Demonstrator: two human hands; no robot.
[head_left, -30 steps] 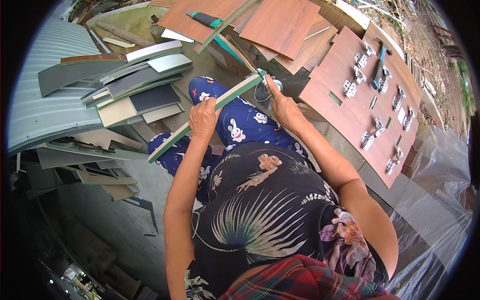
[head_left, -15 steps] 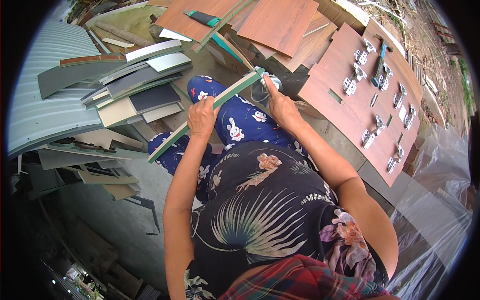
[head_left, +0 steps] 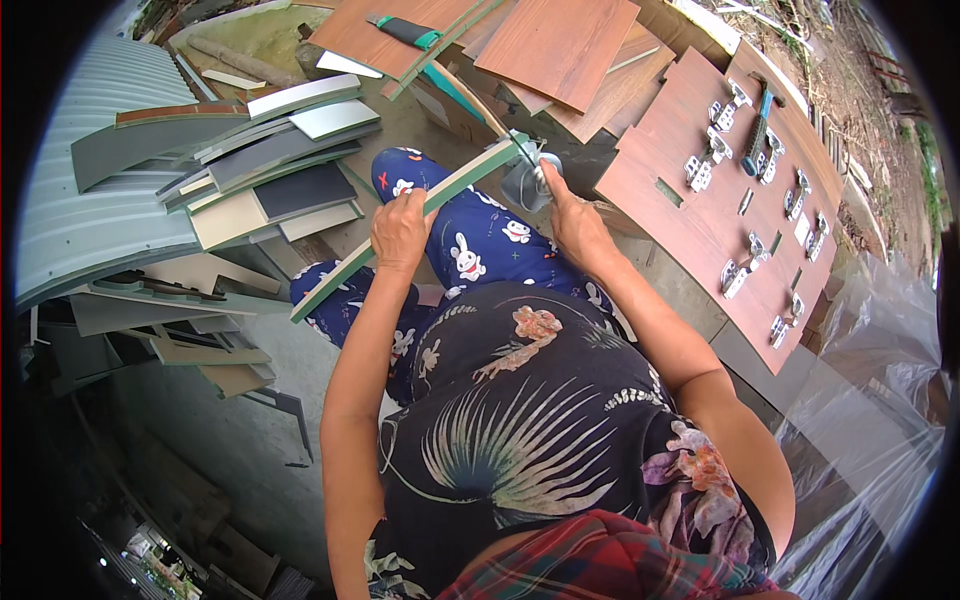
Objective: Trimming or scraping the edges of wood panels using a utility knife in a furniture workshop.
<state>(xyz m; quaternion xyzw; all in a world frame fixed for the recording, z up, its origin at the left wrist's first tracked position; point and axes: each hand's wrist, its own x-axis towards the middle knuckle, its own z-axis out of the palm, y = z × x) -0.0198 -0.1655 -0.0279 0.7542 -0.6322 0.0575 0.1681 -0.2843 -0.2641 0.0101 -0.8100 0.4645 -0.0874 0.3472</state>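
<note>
Outdoor scrap yard, flat laminate offcuts piled all round you. Your left hand [head_left: 400, 228] is closed round the middle of a long narrow green-edged board strip [head_left: 410, 226] slanting across your lap. Your right hand [head_left: 575, 225] is curled on a small metal tool [head_left: 530, 180] at the strip's far end. Right of it, a brown wood-grain panel [head_left: 690, 225] carries shiny metal hinges [head_left: 700, 172] and a hammer [head_left: 758, 122].

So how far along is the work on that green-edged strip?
Done: nothing finished shows. In hand: left hand grips the green-edged strip across the lap; right hand works a metal tool at its far end. Left: hinges lie loose on the brown panel.
</note>
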